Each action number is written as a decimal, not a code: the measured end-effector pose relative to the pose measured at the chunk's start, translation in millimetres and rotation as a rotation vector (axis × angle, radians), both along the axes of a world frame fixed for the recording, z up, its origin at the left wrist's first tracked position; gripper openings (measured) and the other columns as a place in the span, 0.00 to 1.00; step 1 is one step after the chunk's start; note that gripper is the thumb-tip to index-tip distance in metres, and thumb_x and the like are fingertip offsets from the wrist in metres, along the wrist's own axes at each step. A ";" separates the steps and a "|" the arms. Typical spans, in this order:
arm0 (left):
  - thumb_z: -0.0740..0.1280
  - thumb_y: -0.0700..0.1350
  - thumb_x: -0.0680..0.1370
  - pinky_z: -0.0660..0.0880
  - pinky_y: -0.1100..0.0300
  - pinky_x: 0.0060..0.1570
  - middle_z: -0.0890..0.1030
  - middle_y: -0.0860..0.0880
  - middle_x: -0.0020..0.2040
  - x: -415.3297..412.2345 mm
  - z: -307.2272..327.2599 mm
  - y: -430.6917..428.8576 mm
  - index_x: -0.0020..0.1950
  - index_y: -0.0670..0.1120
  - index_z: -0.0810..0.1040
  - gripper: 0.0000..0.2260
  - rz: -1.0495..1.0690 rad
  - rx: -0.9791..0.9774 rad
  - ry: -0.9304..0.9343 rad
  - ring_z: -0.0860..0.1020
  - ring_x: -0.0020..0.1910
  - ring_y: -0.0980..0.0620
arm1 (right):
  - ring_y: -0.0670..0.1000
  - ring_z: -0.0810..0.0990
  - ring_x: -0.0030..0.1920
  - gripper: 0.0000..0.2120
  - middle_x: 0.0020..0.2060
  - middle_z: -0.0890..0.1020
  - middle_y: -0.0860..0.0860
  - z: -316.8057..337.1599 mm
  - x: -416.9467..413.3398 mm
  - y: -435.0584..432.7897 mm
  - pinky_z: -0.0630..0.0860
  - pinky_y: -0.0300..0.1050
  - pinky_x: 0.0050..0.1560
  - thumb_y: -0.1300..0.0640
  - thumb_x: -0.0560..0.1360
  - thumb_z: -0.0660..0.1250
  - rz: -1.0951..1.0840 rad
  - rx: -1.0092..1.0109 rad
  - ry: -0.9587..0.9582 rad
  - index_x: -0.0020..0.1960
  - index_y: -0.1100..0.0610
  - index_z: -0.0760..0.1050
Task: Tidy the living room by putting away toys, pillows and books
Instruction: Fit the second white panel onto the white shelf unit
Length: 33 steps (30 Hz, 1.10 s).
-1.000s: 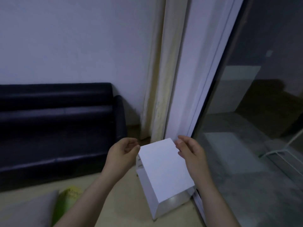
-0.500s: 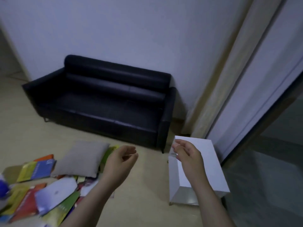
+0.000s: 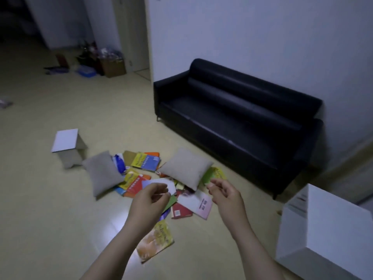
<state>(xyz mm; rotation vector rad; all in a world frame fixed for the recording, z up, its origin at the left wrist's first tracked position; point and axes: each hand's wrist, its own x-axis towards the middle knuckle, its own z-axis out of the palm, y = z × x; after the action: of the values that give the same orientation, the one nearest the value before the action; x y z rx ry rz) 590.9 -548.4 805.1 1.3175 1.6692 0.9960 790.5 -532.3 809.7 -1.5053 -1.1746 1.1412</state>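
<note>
Several colourful books (image 3: 145, 161) lie scattered on the floor in front of me, with one yellow-orange book (image 3: 156, 242) nearest. Two grey pillows rest among them: the left pillow (image 3: 102, 174) and the right pillow (image 3: 186, 170). A blue toy (image 3: 120, 163) pokes out beside the left pillow. My left hand (image 3: 150, 199) and my right hand (image 3: 225, 194) hover above the pile, fingers loosely curled and holding nothing. A white box (image 3: 331, 233) stands on the floor at the lower right.
A black leather sofa (image 3: 238, 122) stands against the wall on the right. A second white box (image 3: 67, 147) lies tipped on the floor at the left. A cardboard box (image 3: 113, 67) and clutter sit by the far doorway.
Both hands have let go of the white box, which now stands on the floor at the right. My view has swung left to the books and pillows.
</note>
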 end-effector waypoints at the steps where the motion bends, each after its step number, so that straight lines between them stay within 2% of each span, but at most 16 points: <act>1: 0.69 0.41 0.76 0.71 0.73 0.41 0.82 0.54 0.49 -39.9 -1.7 -13.7 0.54 0.48 0.80 0.08 0.038 -0.010 -0.001 0.79 0.47 0.62 | 0.45 0.80 0.44 0.04 0.45 0.82 0.48 -3.5 -41.4 -6.8 0.75 0.33 0.40 0.59 0.77 0.66 0.044 -0.015 0.005 0.52 0.53 0.77; 4: 0.69 0.41 0.76 0.70 0.74 0.38 0.82 0.55 0.48 -109.7 -7.3 -34.9 0.50 0.51 0.79 0.06 0.107 -0.028 0.008 0.79 0.46 0.62 | 0.44 0.79 0.43 0.06 0.45 0.82 0.49 -13.1 -113.2 -21.0 0.75 0.30 0.37 0.59 0.77 0.66 0.109 -0.058 0.025 0.53 0.56 0.77; 6: 0.69 0.41 0.76 0.71 0.72 0.39 0.82 0.55 0.47 -149.9 -10.3 -44.8 0.48 0.52 0.78 0.06 0.129 -0.040 0.005 0.79 0.47 0.61 | 0.48 0.81 0.47 0.07 0.46 0.83 0.50 -19.2 -154.3 -26.5 0.77 0.37 0.44 0.57 0.77 0.66 0.124 -0.066 0.004 0.54 0.54 0.77; 9: 0.69 0.42 0.76 0.71 0.71 0.41 0.82 0.54 0.49 -203.1 -14.5 -55.3 0.53 0.50 0.79 0.07 0.170 -0.067 -0.001 0.79 0.49 0.58 | 0.48 0.82 0.49 0.07 0.47 0.83 0.48 -24.5 -209.3 -31.3 0.80 0.47 0.50 0.52 0.77 0.66 0.153 -0.087 -0.041 0.55 0.50 0.77; 13: 0.69 0.42 0.76 0.72 0.70 0.43 0.82 0.52 0.50 -246.7 -19.3 -51.6 0.55 0.48 0.79 0.08 0.194 -0.094 -0.022 0.79 0.49 0.57 | 0.46 0.80 0.52 0.07 0.50 0.81 0.46 -24.0 -254.0 -20.7 0.78 0.39 0.43 0.52 0.78 0.65 0.198 -0.104 -0.056 0.56 0.49 0.76; 16: 0.69 0.42 0.76 0.72 0.69 0.44 0.83 0.52 0.50 -277.4 -28.4 -32.8 0.54 0.49 0.79 0.08 0.210 -0.108 -0.029 0.80 0.49 0.57 | 0.45 0.80 0.51 0.05 0.48 0.82 0.45 -29.9 -283.5 2.5 0.73 0.36 0.40 0.52 0.78 0.65 0.214 -0.124 -0.049 0.54 0.47 0.75; 23: 0.69 0.41 0.75 0.71 0.71 0.41 0.83 0.54 0.48 -352.9 -33.7 49.4 0.50 0.50 0.79 0.06 0.265 -0.118 -0.028 0.80 0.48 0.58 | 0.40 0.79 0.48 0.06 0.48 0.81 0.44 -45.6 -359.9 88.2 0.73 0.26 0.38 0.55 0.78 0.64 0.234 -0.124 -0.019 0.55 0.51 0.76; 24: 0.69 0.41 0.75 0.71 0.70 0.42 0.83 0.54 0.47 -363.5 -32.0 62.6 0.49 0.51 0.79 0.06 0.269 -0.123 -0.019 0.80 0.48 0.58 | 0.42 0.79 0.49 0.06 0.48 0.80 0.44 -45.6 -371.4 101.4 0.74 0.28 0.40 0.55 0.78 0.64 0.243 -0.135 -0.022 0.54 0.51 0.76; 27: 0.69 0.40 0.75 0.71 0.70 0.43 0.83 0.54 0.47 -392.4 -26.7 102.0 0.49 0.51 0.79 0.06 0.283 -0.116 -0.015 0.80 0.48 0.59 | 0.44 0.81 0.49 0.05 0.47 0.81 0.46 -38.4 -405.4 141.3 0.79 0.45 0.52 0.56 0.78 0.65 0.271 -0.158 0.009 0.53 0.51 0.76; 30: 0.69 0.40 0.75 0.71 0.72 0.42 0.83 0.54 0.48 -421.8 -25.9 139.2 0.53 0.48 0.80 0.07 0.289 -0.121 -0.027 0.80 0.48 0.60 | 0.45 0.81 0.46 0.06 0.46 0.81 0.48 -31.0 -439.7 179.8 0.78 0.48 0.54 0.57 0.79 0.64 0.280 -0.171 0.047 0.55 0.53 0.76; 33: 0.69 0.40 0.75 0.70 0.74 0.41 0.83 0.54 0.48 -451.0 -29.2 168.4 0.53 0.48 0.80 0.08 0.269 -0.122 -0.019 0.79 0.48 0.62 | 0.46 0.78 0.44 0.05 0.43 0.79 0.47 -28.1 -472.1 207.6 0.78 0.49 0.52 0.59 0.79 0.64 0.284 -0.172 0.073 0.53 0.51 0.75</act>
<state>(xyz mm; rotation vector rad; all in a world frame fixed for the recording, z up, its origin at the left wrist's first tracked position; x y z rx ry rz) 139.9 -380.0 776.0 1.0189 1.8952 1.0369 318.5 -324.7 781.6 -1.4402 -1.2954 1.5083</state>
